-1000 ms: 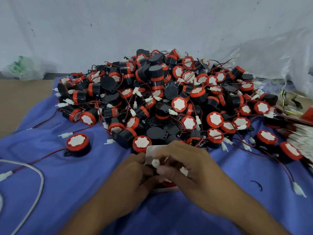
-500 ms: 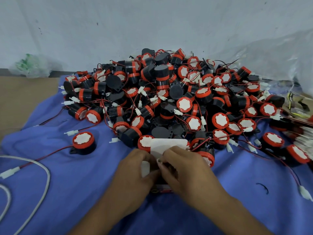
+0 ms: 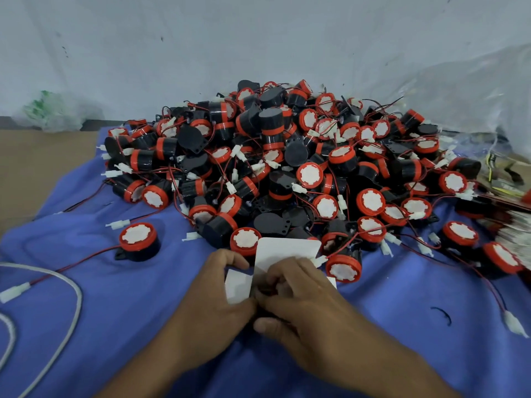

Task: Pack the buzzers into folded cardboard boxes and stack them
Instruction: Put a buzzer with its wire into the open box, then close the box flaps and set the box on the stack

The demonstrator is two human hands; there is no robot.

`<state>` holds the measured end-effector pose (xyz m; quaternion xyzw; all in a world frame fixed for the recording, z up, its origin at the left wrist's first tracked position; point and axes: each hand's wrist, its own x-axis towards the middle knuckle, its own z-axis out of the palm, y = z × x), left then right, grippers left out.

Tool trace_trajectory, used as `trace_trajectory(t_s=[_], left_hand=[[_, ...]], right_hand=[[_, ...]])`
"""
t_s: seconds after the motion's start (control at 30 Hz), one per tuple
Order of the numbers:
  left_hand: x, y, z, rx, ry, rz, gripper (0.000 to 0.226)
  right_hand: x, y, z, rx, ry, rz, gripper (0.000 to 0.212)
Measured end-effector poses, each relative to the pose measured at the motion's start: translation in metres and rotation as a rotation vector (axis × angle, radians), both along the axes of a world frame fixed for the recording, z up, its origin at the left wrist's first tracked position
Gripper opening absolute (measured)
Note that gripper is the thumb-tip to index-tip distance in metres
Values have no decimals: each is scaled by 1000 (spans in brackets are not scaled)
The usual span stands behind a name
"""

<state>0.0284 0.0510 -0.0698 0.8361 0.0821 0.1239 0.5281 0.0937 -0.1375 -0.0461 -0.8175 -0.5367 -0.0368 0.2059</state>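
A small cardboard box with white flaps standing up sits on the blue cloth in front of me, between my hands. My left hand grips its left side, fingers curled over the side flap. My right hand covers the box's opening, fingers curled down into it and thumb along the near wall. What is inside the box is hidden by my fingers. Just behind lies a big heap of black and red buzzers with red wires and white plugs.
A lone buzzer sits to the left on the blue cloth. A white cable loops at the far left. Flat white cartons lie at the right edge. Clear plastic sheeting hangs at the back right.
The box's back flap has come up and now stands tall behind my fingers. My right hand has shifted from pinching a white plug to pressing down into the box.
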Motion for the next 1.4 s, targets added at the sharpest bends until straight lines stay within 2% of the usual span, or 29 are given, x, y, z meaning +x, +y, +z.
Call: trace_trajectory(t_s=[0.13,0.17,0.27,0.37,0.5,0.57,0.67,0.73,0.8,0.83,0.9,0.97,1.07,1.2,1.33,1.4], left_hand=[[-2,-5,3,-280,-49,-3,51],[-2,-6,3,-235,-84,-27,50],[-5,-9,1,78,-187,-110,51],[-3,-8,-5,338,-263,-158,50],[-3,-8,-10,589,-298,-182,44],[-3,-9,-10,654,-297,-170,45],[-2,-11,-13,579,-275,-153,47],[0,-11,-13,474,-256,-165,44],[2,-10,-12,419,-281,-196,43],[3,-11,-12,412,-308,-196,41],[5,-13,-11,406,-323,-165,37],[5,-12,-11,394,-313,-140,37],[4,-8,-10,361,-252,-102,38],[4,-9,-8,255,-120,-98,47],[6,-10,-6,182,-78,-128,32],[6,-13,-6,150,-110,-138,23]], right_hand=[[5,-2,-5,-42,-157,-79,27],[6,-3,-5,-43,-184,-76,24],[8,-7,-3,-44,-266,-63,15],[9,-12,0,-4,-251,-12,14],[16,-28,-2,88,-182,44,18],[19,-39,-1,211,-171,-37,19],[23,-54,3,431,-17,-337,9],[25,-56,1,502,323,-445,6],[22,-51,0,578,725,-397,13],[21,-49,-2,626,799,-376,16],[19,-41,-4,673,807,-349,19],[19,-34,-8,629,762,-329,21],[25,-30,-10,575,735,-343,6],[28,-32,-14,578,836,-301,21],[26,-28,-20,511,795,-285,24],[29,-26,-23,491,802,-291,15]])
